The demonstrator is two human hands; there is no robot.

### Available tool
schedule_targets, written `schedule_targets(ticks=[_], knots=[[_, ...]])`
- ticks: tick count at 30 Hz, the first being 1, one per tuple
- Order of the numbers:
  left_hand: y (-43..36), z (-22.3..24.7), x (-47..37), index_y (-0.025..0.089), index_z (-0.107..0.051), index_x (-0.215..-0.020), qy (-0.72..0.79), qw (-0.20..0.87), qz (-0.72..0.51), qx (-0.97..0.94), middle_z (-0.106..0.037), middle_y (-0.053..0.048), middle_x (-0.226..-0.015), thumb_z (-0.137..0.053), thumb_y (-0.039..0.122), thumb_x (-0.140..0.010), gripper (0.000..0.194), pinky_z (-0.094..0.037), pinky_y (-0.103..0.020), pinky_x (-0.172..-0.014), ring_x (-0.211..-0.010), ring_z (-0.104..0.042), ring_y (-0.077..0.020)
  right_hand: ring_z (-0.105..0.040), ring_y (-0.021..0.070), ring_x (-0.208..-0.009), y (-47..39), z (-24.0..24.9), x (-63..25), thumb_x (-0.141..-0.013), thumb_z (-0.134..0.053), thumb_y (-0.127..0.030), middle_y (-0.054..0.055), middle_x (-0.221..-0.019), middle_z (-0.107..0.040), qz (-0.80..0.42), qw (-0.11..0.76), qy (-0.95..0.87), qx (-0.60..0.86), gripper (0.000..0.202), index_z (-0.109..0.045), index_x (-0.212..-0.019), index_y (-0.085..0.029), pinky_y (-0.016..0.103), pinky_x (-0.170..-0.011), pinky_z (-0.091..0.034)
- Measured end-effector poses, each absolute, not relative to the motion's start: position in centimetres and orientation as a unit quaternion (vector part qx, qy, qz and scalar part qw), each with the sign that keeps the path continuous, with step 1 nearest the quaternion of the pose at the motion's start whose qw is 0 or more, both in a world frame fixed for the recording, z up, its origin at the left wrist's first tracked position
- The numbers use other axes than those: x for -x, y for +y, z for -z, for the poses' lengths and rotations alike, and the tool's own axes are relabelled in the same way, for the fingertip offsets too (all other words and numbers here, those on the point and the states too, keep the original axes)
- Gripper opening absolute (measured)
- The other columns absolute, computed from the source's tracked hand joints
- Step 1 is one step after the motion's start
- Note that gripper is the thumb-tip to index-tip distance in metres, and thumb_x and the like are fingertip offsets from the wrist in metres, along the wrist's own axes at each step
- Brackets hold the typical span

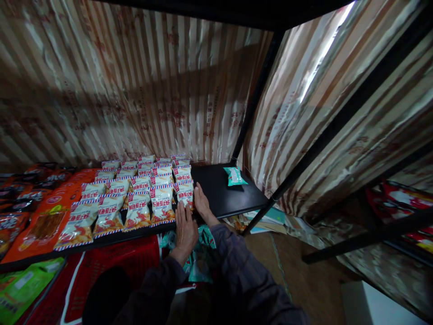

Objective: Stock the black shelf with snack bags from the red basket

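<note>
Both hands lie flat with fingers stretched, holding nothing. The left hand (185, 228) rests at the front edge of the black metal shelf (223, 194), touching the nearest white snack packets with red and blue print (161, 204). The right hand (202, 201) presses against the right side of the same rows. A single teal snack packet (234, 176) lies apart near the back corner. More teal packets (199, 262) sit below in a red plastic basket (128, 259).
</note>
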State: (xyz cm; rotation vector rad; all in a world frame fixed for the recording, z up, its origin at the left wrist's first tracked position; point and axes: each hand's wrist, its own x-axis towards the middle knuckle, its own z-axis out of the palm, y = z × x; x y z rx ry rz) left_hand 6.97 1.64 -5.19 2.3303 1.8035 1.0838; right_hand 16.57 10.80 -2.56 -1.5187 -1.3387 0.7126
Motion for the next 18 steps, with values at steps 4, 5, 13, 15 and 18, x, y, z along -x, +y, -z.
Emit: schedule_targets(ticks=[4, 5, 13, 15, 18], knots=[[1.8, 5.4, -6.9, 0.002, -0.027, -0.138, 0.574, 0.005, -0.338, -0.746, -0.019, -0.026, -0.149, -0.039, 0.009, -0.082, 0.058, -0.024, -0.053, -0.111, -0.141, -0.004, -0.0313, -0.045, 0.0241, -0.128, 11.2, 2.3, -16.6, -0.089, -0.020, -0.061, 0.010, -0.138, -0.048, -0.300, 0.448, -0.563, 0.627, 0.069, -0.040, -0.138, -0.015, 0.040, -0.108, -0.031], [1.8, 5.5, -6.9, 0.002, -0.028, -0.138, 0.575, 0.006, -0.336, -0.746, -0.019, -0.026, -0.149, -0.039, 0.009, -0.082, 0.058, -0.024, -0.053, -0.111, -0.141, -0.004, -0.0313, -0.044, 0.0231, -0.129, 11.2, 2.2, -16.6, -0.090, -0.020, -0.059, 0.010, -0.139, -0.047, -0.304, 0.438, -0.565, 0.630, 0.068, -0.039, -0.139, -0.015, 0.039, -0.109, -0.031], [1.6, 5.2, -6.8, 0.004, -0.027, -0.139, 0.576, 0.022, -0.341, -0.742, -0.013, -0.023, -0.152, -0.041, 0.010, -0.081, 0.061, -0.019, -0.053, -0.113, -0.141, -0.003, -0.0315, -0.038, 0.0196, -0.132, 9.3, 2.0, -16.4, -0.093, -0.016, -0.052, 0.013, -0.141, -0.044, -0.272, 0.468, -0.553, 0.633, 0.066, -0.036, -0.139, -0.010, 0.034, -0.111, -0.026], [1.4, 5.2, -6.9, 0.005, -0.026, -0.140, 0.571, 0.026, -0.344, -0.745, -0.014, -0.023, -0.152, -0.042, 0.008, -0.078, 0.064, -0.019, -0.053, -0.113, -0.141, -0.004, -0.0311, -0.041, 0.0198, -0.131, 8.3, 2.2, -16.2, -0.093, -0.016, -0.052, 0.013, -0.139, -0.046, -0.262, 0.482, -0.556, 0.624, 0.066, -0.039, -0.137, -0.009, 0.034, -0.111, -0.028], [1.1, 5.2, -7.1, 0.004, -0.027, -0.139, 0.557, 0.026, -0.352, -0.752, -0.017, -0.024, -0.151, -0.042, 0.007, -0.077, 0.064, -0.018, -0.054, -0.113, -0.141, -0.004, -0.0312, -0.044, 0.0202, -0.128, 6.6, 2.3, -15.6, -0.093, -0.017, -0.052, 0.013, -0.137, -0.049, -0.247, 0.490, -0.570, 0.611, 0.064, -0.045, -0.133, -0.010, 0.035, -0.109, -0.030]])
